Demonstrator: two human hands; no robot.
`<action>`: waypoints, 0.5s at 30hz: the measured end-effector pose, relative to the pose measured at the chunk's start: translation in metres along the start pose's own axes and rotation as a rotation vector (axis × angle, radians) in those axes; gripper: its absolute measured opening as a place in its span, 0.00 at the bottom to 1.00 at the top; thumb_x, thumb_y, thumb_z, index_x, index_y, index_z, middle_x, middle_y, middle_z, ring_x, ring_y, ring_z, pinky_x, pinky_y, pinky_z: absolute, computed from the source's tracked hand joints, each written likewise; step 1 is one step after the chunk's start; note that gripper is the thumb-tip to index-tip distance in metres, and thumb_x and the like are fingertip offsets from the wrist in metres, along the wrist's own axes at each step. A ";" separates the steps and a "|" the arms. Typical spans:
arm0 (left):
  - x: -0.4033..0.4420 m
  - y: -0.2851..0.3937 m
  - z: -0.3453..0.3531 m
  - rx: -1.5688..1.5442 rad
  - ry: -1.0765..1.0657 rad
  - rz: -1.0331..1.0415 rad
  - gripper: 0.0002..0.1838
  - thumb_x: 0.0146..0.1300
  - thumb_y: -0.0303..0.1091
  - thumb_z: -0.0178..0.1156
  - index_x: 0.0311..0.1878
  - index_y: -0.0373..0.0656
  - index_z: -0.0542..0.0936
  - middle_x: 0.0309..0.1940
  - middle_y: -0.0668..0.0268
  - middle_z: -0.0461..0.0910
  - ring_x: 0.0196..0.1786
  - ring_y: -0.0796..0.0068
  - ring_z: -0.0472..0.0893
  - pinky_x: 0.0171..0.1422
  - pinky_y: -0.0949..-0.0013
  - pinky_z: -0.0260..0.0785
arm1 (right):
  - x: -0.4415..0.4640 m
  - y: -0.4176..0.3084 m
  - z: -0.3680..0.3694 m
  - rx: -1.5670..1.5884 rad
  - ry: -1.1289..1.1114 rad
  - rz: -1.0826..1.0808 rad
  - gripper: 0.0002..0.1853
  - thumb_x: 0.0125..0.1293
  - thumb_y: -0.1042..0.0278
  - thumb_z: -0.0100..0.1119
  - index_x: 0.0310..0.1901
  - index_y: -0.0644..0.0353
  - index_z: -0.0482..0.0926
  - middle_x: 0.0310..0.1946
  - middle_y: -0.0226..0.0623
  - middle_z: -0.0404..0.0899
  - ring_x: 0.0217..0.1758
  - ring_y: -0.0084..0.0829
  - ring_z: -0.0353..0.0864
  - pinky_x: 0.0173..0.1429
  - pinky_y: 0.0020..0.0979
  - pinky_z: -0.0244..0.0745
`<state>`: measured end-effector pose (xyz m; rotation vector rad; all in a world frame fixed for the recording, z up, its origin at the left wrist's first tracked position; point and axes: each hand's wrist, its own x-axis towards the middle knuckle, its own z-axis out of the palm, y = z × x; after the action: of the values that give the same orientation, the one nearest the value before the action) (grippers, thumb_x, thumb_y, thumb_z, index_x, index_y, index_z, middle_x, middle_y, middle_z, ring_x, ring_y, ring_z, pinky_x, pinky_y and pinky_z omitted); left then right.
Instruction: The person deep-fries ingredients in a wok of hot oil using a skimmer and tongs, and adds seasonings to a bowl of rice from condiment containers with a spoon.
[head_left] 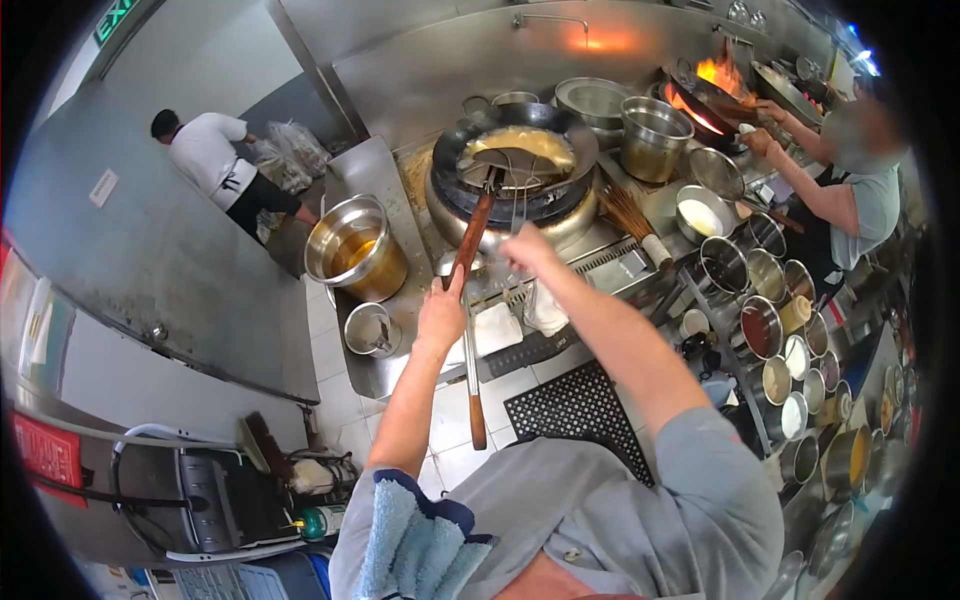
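My left hand [442, 315] is closed around the long wooden handle [476, 232] of a skimmer. The skimmer's dark round head [505, 160] is over the wok [580, 135], which holds bubbling golden oil [530, 142]. My right hand [530, 252], slightly blurred, is closed on a thin metal tool [519, 200] that reaches up toward the skimmer; its exact kind is unclear. Below my left hand, a ladle with a wooden-tipped handle [477, 415] lies across the stove edge. White folded cloths [497, 328] are beside it.
A pot of amber liquid [355, 250] and a small metal container [372, 330] stand left. A bamboo brush [628, 215] and large pot [655, 140] are right. Another person [835, 190] works at a flaming wok [705, 105]; another person [215, 160] bends near plastic bags.
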<state>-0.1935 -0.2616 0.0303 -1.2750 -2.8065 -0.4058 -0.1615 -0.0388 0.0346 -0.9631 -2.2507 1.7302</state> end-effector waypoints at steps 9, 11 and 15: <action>0.020 0.044 -0.029 -0.039 -0.010 -0.020 0.36 0.54 0.21 0.50 0.70 0.48 0.61 0.50 0.37 0.71 0.43 0.41 0.80 0.48 0.51 0.74 | 0.010 -0.044 -0.175 -1.051 0.109 -0.470 0.17 0.50 0.77 0.45 0.39 0.70 0.80 0.37 0.59 0.79 0.43 0.55 0.80 0.50 0.43 0.75; 0.005 0.055 -0.031 -0.052 -0.021 -0.047 0.36 0.53 0.21 0.51 0.70 0.47 0.61 0.51 0.38 0.71 0.42 0.44 0.80 0.47 0.52 0.74 | 0.006 -0.041 -0.209 -1.014 0.094 -0.667 0.19 0.50 0.77 0.45 0.43 0.70 0.79 0.37 0.58 0.80 0.42 0.54 0.80 0.48 0.43 0.75; 0.001 0.060 -0.024 -0.107 -0.001 -0.064 0.35 0.54 0.21 0.50 0.69 0.46 0.63 0.52 0.36 0.71 0.43 0.42 0.80 0.49 0.51 0.74 | -0.040 -0.077 -0.235 -0.801 0.086 -0.452 0.20 0.52 0.78 0.44 0.48 0.70 0.76 0.39 0.56 0.81 0.44 0.54 0.81 0.48 0.43 0.75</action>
<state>-0.1514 -0.2285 0.0669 -1.2066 -2.8682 -0.5647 -0.0486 0.1200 0.1922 -0.5187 -2.8416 0.5833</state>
